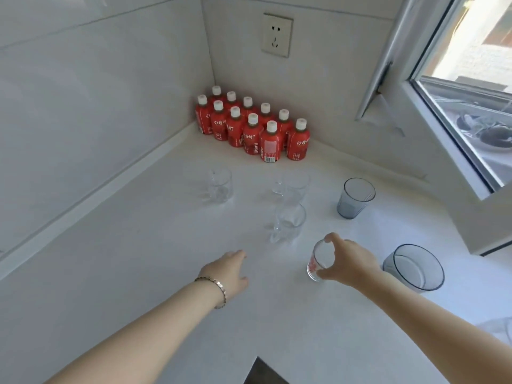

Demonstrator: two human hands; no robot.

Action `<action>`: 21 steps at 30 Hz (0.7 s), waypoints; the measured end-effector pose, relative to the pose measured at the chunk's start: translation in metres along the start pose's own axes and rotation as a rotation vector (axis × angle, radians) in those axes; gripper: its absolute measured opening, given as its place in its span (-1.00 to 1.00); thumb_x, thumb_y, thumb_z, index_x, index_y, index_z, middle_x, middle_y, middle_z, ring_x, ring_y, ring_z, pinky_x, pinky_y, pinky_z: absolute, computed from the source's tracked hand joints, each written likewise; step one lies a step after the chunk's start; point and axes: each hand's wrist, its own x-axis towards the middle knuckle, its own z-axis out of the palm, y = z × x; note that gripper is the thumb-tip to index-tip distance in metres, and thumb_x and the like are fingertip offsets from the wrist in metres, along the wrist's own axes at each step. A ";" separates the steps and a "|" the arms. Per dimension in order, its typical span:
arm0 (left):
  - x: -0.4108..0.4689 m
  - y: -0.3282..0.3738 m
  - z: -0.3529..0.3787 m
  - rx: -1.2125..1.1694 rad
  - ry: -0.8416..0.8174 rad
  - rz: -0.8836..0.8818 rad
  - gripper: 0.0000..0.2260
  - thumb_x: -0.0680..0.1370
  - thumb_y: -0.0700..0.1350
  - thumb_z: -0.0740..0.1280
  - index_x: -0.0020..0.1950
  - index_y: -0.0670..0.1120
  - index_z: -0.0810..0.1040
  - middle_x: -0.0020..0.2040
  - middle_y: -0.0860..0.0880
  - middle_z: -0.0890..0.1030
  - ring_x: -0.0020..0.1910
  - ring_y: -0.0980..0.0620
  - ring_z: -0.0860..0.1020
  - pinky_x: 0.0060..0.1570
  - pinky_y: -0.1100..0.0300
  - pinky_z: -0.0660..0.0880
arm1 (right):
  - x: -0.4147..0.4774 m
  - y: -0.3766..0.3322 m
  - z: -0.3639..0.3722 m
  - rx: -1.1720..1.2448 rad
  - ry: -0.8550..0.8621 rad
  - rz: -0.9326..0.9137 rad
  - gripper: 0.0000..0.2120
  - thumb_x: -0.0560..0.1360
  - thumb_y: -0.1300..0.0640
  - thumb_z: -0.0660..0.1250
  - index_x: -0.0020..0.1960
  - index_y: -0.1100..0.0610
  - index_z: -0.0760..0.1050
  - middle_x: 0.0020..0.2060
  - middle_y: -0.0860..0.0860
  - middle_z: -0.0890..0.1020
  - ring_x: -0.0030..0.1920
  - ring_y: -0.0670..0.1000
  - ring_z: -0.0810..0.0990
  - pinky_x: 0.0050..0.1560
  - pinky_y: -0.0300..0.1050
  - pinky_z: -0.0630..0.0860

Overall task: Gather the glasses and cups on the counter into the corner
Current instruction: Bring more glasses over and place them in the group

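On the white counter [138, 273] my right hand [350, 263] grips the rim of a small clear glass with red print [315, 263], thumb and fingers around its top. My left hand [230, 270] hovers low over the counter, fingers apart, holding nothing; a bracelet is on its wrist. Ahead stand three clear handled cups: one at the left [220, 185], one at the middle back [293, 187], one nearer me [288, 223]. A blue-grey tumbler [354, 198] stands to the right. A wide blue-grey glass [415, 268] sits right of my right hand.
Several red bottles with white caps [252, 126] fill the far corner against the tiled walls. A wall socket [277, 34] is above them. An open window [457, 106] and its sill bound the right side. The counter's front edge has a dark notch [263, 370].
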 end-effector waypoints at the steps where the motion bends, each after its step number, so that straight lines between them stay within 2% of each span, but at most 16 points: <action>1: 0.015 0.014 -0.004 0.016 0.059 0.033 -0.49 0.52 0.00 0.23 0.44 -0.01 0.18 0.42 -0.02 0.31 0.31 -0.07 0.44 0.21 0.09 0.42 | 0.001 -0.001 -0.003 0.010 0.019 -0.007 -0.32 0.34 -0.18 0.39 0.36 -0.01 0.24 0.06 0.01 0.53 0.07 0.05 0.56 -0.13 -0.18 0.35; 5: 0.081 0.065 -0.016 -0.165 0.207 0.116 -0.17 0.40 0.06 0.41 0.52 -0.01 -0.01 0.53 -0.01 0.10 0.45 -0.08 0.25 0.30 0.00 0.38 | 0.007 -0.003 -0.013 0.067 0.066 -0.020 -0.32 0.34 -0.16 0.39 0.37 -0.01 0.23 0.06 0.01 0.54 0.08 0.05 0.56 -0.14 -0.19 0.32; 8: 0.119 0.080 -0.010 -0.237 0.137 0.075 -0.04 0.32 0.07 0.49 0.53 0.02 -0.06 0.54 0.00 0.08 0.45 -0.09 0.26 0.32 -0.06 0.38 | 0.013 0.000 -0.017 0.100 0.076 -0.018 -0.32 0.34 -0.16 0.40 0.36 -0.02 0.23 0.10 0.01 0.54 0.10 0.05 0.55 -0.14 -0.19 0.32; 12: 0.130 0.078 -0.003 -0.370 0.147 0.021 -0.15 0.28 0.02 0.54 0.45 0.02 0.15 0.40 -0.04 0.32 0.32 -0.06 0.43 0.25 0.00 0.45 | 0.014 0.003 -0.014 0.110 0.074 -0.027 -0.33 0.34 -0.15 0.40 0.36 -0.02 0.23 0.12 0.03 0.53 0.11 0.06 0.55 -0.12 -0.18 0.34; 17: 0.074 0.054 0.005 -0.636 0.336 -0.128 -0.28 0.28 0.02 0.54 0.34 -0.07 0.28 0.24 -0.02 0.41 0.19 -0.03 0.50 0.09 0.16 0.43 | 0.006 -0.010 -0.007 0.056 0.068 -0.063 -0.34 0.33 -0.17 0.40 0.35 -0.07 0.23 0.12 0.00 0.52 0.10 0.06 0.57 -0.06 -0.15 0.43; 19: 0.041 0.029 0.010 -0.715 0.394 -0.176 -0.28 0.25 0.04 0.56 0.30 -0.06 0.31 0.14 0.03 0.41 0.16 -0.01 0.49 0.11 0.16 0.44 | -0.001 -0.026 -0.002 0.049 0.068 -0.100 -0.33 0.33 -0.21 0.39 0.34 -0.08 0.23 0.13 -0.01 0.52 0.11 0.06 0.57 0.01 -0.15 0.46; 21: 0.007 -0.003 0.013 -0.751 0.441 -0.221 -0.26 0.23 0.04 0.57 0.30 -0.03 0.31 0.16 0.05 0.41 0.10 0.05 0.46 0.11 0.17 0.44 | -0.008 -0.050 0.003 0.039 0.041 -0.161 -0.33 0.32 -0.21 0.40 0.34 -0.09 0.23 0.14 -0.01 0.52 0.12 0.06 0.58 0.05 -0.14 0.47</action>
